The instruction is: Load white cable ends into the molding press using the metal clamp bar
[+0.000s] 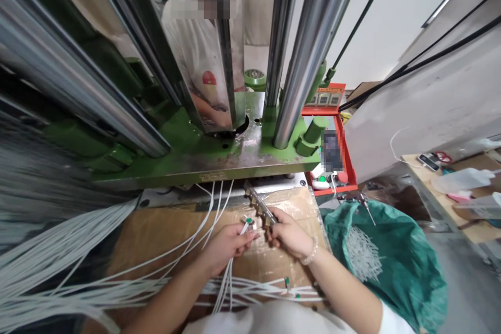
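Cables (pixel 225 276) run up through the left hand (pixel 227 244), its grip pinched on a connector (pixel 247 225). Right hand (pixel 287 232) grips a metal bar (pixel 259 203) above the cardboard-covered bench (pixel 156 235).

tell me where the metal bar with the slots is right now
In the head view the metal bar sits just right of centre, held at its near end by the right hand, slanting up toward the green press base.
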### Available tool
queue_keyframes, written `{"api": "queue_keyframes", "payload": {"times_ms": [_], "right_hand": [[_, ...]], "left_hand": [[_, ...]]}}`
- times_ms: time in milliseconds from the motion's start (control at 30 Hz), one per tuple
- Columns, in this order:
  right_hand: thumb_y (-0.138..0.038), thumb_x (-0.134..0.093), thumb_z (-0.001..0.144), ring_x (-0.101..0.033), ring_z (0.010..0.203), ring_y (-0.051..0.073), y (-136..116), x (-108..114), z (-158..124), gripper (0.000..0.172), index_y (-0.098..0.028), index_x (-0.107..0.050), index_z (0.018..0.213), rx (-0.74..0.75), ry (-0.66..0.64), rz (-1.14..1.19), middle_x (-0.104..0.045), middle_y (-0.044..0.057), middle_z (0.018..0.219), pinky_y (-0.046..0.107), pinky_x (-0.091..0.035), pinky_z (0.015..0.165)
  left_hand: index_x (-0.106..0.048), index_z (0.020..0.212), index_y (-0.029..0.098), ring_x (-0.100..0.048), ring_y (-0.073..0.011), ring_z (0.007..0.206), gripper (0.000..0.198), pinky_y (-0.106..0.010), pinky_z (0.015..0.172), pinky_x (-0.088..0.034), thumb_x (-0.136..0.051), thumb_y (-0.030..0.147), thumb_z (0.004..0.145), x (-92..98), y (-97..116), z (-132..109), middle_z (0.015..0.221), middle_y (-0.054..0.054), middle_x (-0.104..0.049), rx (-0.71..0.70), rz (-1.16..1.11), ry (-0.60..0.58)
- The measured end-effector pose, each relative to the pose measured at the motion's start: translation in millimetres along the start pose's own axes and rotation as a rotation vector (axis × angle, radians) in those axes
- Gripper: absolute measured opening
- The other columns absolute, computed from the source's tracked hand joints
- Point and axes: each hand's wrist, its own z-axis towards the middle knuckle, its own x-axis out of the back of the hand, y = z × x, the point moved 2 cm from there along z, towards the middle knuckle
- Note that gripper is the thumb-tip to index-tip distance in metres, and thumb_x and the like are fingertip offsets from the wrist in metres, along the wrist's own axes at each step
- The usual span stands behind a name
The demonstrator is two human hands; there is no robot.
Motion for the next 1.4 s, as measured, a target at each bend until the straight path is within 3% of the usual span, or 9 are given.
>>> {"api": "queue_keyframes", "payload": {"times_ms": [100, 267, 467, 800, 933, 1067, 1233, 1333, 1400], "right_hand": [[-0.019, -0.044, 0.073, -0.033, 0.034, 0.008, 10.8, -5.7, 6.9, 0.043, -0.016, -0.05, 0.116, -0.011, 0.052, 0.214, -0.043, -0.008, 0.048, 0.018, -0.027, 0.037], [-0.044, -0.04, 0.092, -0.046, 0.046, 0.012, 10.9, -10.7, 5.6, 0.041, -0.016, -0.061, 0.111, 0.181, 0.182, 0.008, -0.048, -0.002, 0.055, 0.022, -0.038, 0.046], [-0.034, -0.035, 0.095, -0.058, 0.089, 0.02, 11.0, -11.0, 3.9, 0.04, -0.015, -0.058, 0.121, 0.391, 0.282, -0.23, -0.064, 0.01, 0.094, 0.034, -0.046, 0.083], [-0.036, -0.035, 0.096, -0.059, 0.086, 0.02, 12.7, -12.2, 2.2, 0.04, -0.016, -0.06, 0.12, 0.411, 0.294, -0.208, -0.065, 0.009, 0.095, 0.034, -0.047, 0.082], [-0.038, -0.034, 0.096, -0.055, 0.057, 0.015, 17.1, -12.8, 3.2, 0.042, -0.016, -0.056, 0.124, 0.315, 0.25, -0.133, -0.062, 0.004, 0.074, 0.03, -0.05, 0.065], [-0.037, -0.036, 0.095, -0.059, 0.091, 0.022, 13.7, -13.1, 1.3, 0.042, -0.014, -0.057, 0.123, 0.457, 0.296, -0.233, -0.064, 0.013, 0.1, 0.037, -0.048, 0.085], [-0.046, -0.038, 0.094, -0.044, 0.04, 0.011, 16.9, -13.4, 2.8, 0.048, -0.014, -0.056, 0.125, 0.265, 0.163, 0.051, -0.048, -0.003, 0.051, 0.023, -0.041, 0.044], [-0.05, -0.042, 0.092, -0.038, 0.035, 0.009, 18.9, -13.2, 4.0, 0.051, -0.013, -0.056, 0.125, 0.221, 0.124, 0.145, -0.039, -0.007, 0.043, 0.02, -0.035, 0.039], [-0.05, -0.043, 0.092, -0.039, 0.036, 0.009, 19.9, -12.9, 4.6, 0.051, -0.013, -0.056, 0.125, 0.22, 0.117, 0.142, -0.041, -0.007, 0.043, 0.019, -0.035, 0.039]], "left_hand": [[-0.05, 0.058, 0.016, -0.021, -0.0055, 0.044, 0.053, -0.024, 0.046, -0.01, -0.073, 0.064, 0.054, -6.3, 2.2, 1.8, 0.046, 0.009, -0.034, 0.015, 0.14, -0.014], [-0.058, 0.06, 0.014, -0.028, -0.0083, 0.052, 0.048, -0.024, 0.052, -0.019, -0.071, 0.061, 0.058, -11.3, 2.9, 2.6, 0.052, 0.006, -0.04, -0.036, 0.224, -0.009], [-0.06, 0.063, 0.014, -0.038, -0.0118, 0.06, 0.043, -0.024, 0.06, -0.028, -0.075, 0.054, 0.054, -15.1, -3.4, 4.9, 0.06, 0.003, -0.051, -0.016, 0.135, 0.032], [-0.064, 0.062, 0.014, -0.045, -0.014, 0.063, 0.041, -0.024, 0.062, -0.032, -0.073, 0.054, 0.057, -17.3, 1.4, 2.6, 0.064, 0.0, -0.058, -0.044, 0.183, -0.004], [-0.065, 0.065, 0.015, -0.048, -0.015, 0.067, 0.04, -0.025, 0.064, -0.034, -0.07, 0.054, 0.061, -18.3, -1.9, 3.0, 0.067, 0.0, -0.061, -0.08, 0.195, 0.017], [-0.06, 0.062, 0.014, -0.046, -0.0134, 0.061, 0.043, -0.025, 0.059, -0.034, -0.073, 0.055, 0.057, -16.3, -5.3, 3.8, 0.062, 0.0, -0.057, -0.055, 0.136, 0.039], [-0.063, 0.077, 0.014, -0.045, -0.0118, 0.057, 0.049, -0.025, 0.056, -0.036, -0.066, 0.061, 0.064, 1.4, 4.8, -0.4, 0.064, 0.0, -0.055, -0.108, 0.196, 0.044], [-0.062, 0.087, 0.015, -0.046, -0.0113, 0.059, 0.052, -0.023, 0.055, -0.036, -0.068, 0.059, 0.061, 10.4, 12.0, 0.4, 0.067, 0.001, -0.056, -0.138, 0.104, 0.215], [-0.058, 0.075, 0.014, -0.041, -0.0088, 0.053, 0.047, -0.021, 0.05, -0.029, -0.071, 0.057, 0.059, 7.7, 12.7, 2.6, 0.062, 0.002, -0.053, -0.097, 0.061, 0.188]]}}
